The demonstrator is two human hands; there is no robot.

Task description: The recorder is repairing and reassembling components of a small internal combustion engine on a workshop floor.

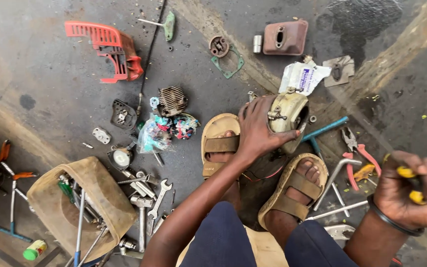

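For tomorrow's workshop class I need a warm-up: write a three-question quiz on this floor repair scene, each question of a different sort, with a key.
1. True or false: the left hand rests on the beige engine housing between the person's sandalled feet.
2. Multiple choice: what does the right hand grip? A) a spanner B) a yellow-handled tool C) a hammer
3. Fill the gap: the pink-handled pliers lie on the floor beside the ____ T-handle wrench.

Key
1. True.
2. B; its working end is hidden in the fist.
3. Blue.
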